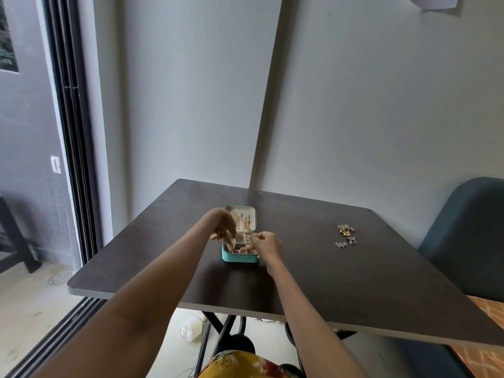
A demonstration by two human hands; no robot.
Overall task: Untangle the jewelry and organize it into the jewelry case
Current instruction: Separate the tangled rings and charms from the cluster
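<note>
1. clearly, in the head view, the teal jewelry case (239,258) lies open on the dark table (313,268); gold pieces already hang in its lid (241,221) and a few sit in the front compartments.
2. left hand (222,227) hovers over the case, fingers pointing down into a front compartment; whether they hold anything, i cannot tell.
3. right hand (264,245) is curled, seemingly pinching a thin piece above the case.
4. tangled jewelry pile (345,235) lies well apart to the right, so i judge the task roughly midway.
</note>
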